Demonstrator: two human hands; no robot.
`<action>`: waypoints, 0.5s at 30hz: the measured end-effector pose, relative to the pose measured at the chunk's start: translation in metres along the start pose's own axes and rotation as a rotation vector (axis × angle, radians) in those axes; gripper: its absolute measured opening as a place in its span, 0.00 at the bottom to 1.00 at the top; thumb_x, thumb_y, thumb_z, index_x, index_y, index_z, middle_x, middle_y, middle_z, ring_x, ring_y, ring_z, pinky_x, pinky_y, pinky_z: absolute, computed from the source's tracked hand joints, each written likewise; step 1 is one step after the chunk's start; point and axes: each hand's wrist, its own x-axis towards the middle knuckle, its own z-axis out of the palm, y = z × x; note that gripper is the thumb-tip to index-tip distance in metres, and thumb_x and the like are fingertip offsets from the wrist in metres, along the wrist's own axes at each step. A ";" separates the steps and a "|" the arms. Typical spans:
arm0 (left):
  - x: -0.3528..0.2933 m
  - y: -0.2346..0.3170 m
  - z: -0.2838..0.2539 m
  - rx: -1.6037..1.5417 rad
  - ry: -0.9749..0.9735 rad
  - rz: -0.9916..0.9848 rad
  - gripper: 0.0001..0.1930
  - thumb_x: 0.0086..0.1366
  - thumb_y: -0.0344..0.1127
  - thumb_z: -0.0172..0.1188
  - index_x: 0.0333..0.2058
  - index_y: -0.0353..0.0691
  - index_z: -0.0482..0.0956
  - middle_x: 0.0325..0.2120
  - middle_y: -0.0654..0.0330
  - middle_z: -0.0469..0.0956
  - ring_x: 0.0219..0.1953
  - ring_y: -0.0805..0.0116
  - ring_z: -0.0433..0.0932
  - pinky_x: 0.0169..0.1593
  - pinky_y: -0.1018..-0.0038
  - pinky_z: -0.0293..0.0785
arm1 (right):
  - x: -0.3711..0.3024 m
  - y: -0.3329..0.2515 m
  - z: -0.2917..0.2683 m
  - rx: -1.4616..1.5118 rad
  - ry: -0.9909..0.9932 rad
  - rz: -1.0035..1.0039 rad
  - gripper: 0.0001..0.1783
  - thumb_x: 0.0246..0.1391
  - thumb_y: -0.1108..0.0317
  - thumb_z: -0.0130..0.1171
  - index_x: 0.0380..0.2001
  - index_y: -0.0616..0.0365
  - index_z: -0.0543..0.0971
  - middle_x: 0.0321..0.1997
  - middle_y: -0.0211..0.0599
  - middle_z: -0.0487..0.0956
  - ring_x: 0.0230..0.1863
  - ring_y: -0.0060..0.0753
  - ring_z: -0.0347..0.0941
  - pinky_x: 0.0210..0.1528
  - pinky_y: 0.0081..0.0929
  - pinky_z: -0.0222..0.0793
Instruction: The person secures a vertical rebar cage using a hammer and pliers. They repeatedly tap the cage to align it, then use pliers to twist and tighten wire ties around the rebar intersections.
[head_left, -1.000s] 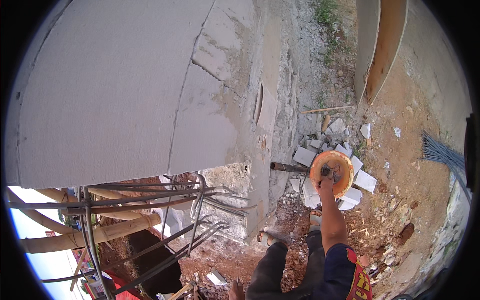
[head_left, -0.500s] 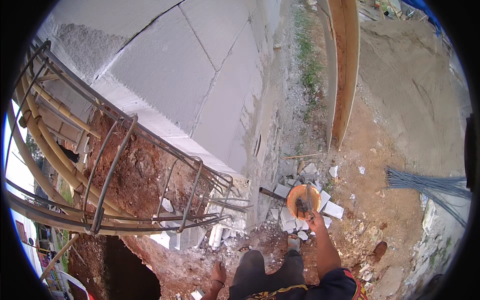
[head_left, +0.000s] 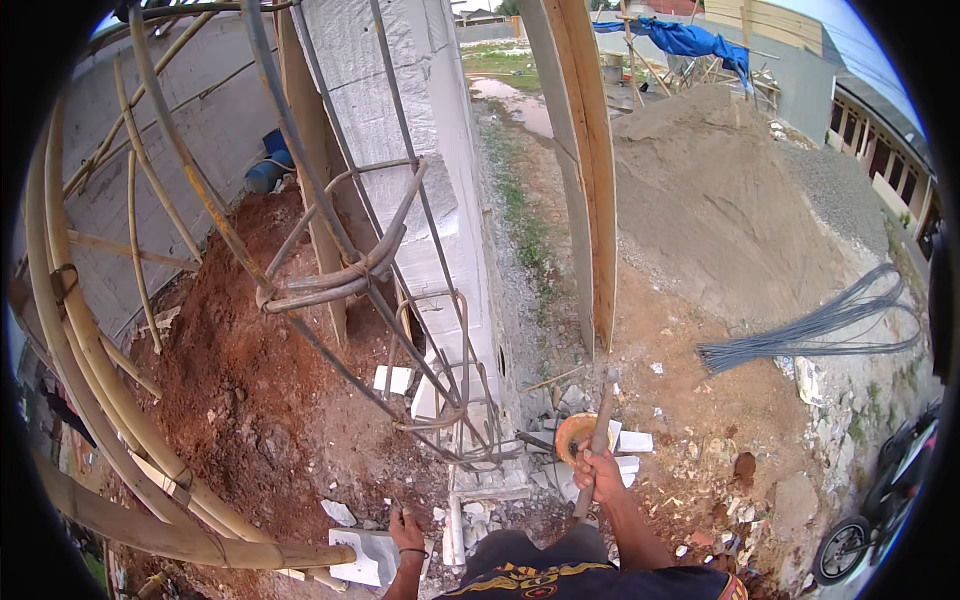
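My right hand [head_left: 598, 477] is wrapped round a long wooden stick [head_left: 603, 415] that slants up past the bucket, its far end greyish. Just beyond that hand, an orange bucket [head_left: 562, 438] with dark contents sits among broken white blocks. A dark bar-like handle [head_left: 535, 441] lies against the bucket's left side. My left hand [head_left: 405, 530] hangs low, its fingers loosely spread and apparently holding nothing, above a pale block [head_left: 370, 560] on the ground.
A rebar cage [head_left: 375, 265] leans before the white block wall [head_left: 385, 105], with bamboo poles [head_left: 75, 320] at left. A tall board [head_left: 590, 180] stands ahead. A sand heap [head_left: 720, 170], a rebar bundle [head_left: 810, 345] and a motorcycle [head_left: 880, 510] are on the right.
My view has tilted up, bringing in the sand heap's top and the motorcycle. The right hand has shifted from the bucket's rim side to nearer me, with the stick now upright beyond it.
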 end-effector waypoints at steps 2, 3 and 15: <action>0.034 0.061 -0.001 -0.036 0.044 0.072 0.10 0.71 0.37 0.49 0.30 0.39 0.70 0.22 0.64 0.70 0.22 0.80 0.68 0.25 0.78 0.67 | -0.006 0.010 0.025 -0.038 0.052 -0.055 0.05 0.58 0.69 0.53 0.36 0.52 0.68 0.20 0.29 0.66 0.12 0.24 0.61 0.16 0.27 0.62; 0.048 0.092 0.001 -0.042 0.080 0.101 0.10 0.71 0.37 0.49 0.31 0.39 0.70 0.23 0.64 0.70 0.22 0.79 0.67 0.25 0.78 0.67 | -0.013 0.014 0.034 -0.101 0.086 -0.062 0.04 0.59 0.68 0.52 0.34 0.51 0.67 0.19 0.28 0.66 0.12 0.23 0.61 0.16 0.25 0.60; 0.102 0.460 0.023 -0.679 -0.151 0.973 0.15 0.68 0.39 0.59 0.46 0.34 0.75 0.33 0.63 0.75 0.37 0.73 0.74 0.43 0.74 0.73 | -0.076 0.037 0.091 -0.448 0.203 -0.090 0.06 0.60 0.69 0.55 0.33 0.57 0.69 0.18 0.26 0.67 0.13 0.19 0.62 0.15 0.20 0.60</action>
